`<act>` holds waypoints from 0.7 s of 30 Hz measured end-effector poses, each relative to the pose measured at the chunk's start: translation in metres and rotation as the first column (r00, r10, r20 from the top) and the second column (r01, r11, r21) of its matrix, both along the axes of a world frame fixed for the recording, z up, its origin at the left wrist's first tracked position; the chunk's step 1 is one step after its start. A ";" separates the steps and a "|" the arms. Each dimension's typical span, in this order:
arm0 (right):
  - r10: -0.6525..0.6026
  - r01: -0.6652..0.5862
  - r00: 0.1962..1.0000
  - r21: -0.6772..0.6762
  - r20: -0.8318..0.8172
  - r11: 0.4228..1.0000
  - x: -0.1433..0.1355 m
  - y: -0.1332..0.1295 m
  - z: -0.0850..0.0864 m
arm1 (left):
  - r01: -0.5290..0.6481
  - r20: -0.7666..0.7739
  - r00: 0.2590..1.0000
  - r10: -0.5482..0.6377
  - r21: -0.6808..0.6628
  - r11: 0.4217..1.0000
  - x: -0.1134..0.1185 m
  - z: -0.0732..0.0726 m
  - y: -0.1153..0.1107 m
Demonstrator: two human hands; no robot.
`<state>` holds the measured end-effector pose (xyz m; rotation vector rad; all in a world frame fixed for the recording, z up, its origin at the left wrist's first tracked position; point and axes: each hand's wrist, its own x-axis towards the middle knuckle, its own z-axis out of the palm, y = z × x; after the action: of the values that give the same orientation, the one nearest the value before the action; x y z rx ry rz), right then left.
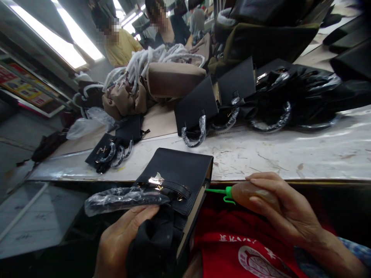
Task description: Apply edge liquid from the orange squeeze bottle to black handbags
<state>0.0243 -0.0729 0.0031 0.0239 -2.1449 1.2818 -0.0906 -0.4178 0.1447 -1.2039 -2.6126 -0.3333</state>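
A black handbag (182, 170) with gold-coloured clasp parts and a plastic-wrapped handle lies tilted over the table's front edge. My left hand (124, 235) holds it from below, fingers under the wrapped handle (124, 199); part of that hand is hidden by the bag's dark material. In my right hand (286, 208) is an amber squeeze bottle (255, 197) with a green nozzle, the fingers wrapped round its body. The nozzle's thin tip points left and reaches the bag's right side edge; whether it touches cannot be made out.
Black bags with wrapped handles (197, 104) lie across the white table (261, 158). Smaller black bags (107, 150) are at the left. Brown bags (174, 79) with white-wrapped straps are piled behind. Two people stand beyond the table, with another figure farther back.
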 end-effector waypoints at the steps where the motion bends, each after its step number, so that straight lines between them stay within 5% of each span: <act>1: -0.015 0.015 1.000 0.017 -0.007 1.000 0.000 0.000 0.000 | 0.008 0.009 1.000 -0.008 0.006 1.000 0.000 0.000 0.000; 8: -0.052 0.056 0.997 0.072 -0.055 0.996 -0.004 0.000 0.008 | 0.041 0.072 0.996 -0.044 0.047 0.998 0.000 0.003 0.001; 21: 0.081 -0.075 0.994 0.085 -0.069 0.994 0.001 -0.005 0.012 | 0.051 0.124 0.991 -0.056 0.044 0.998 -0.004 0.014 0.009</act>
<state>0.0249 -0.0779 0.0147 0.1874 -2.1522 1.2171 -0.0945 -0.4086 0.1584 -1.2812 -2.6680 -0.4849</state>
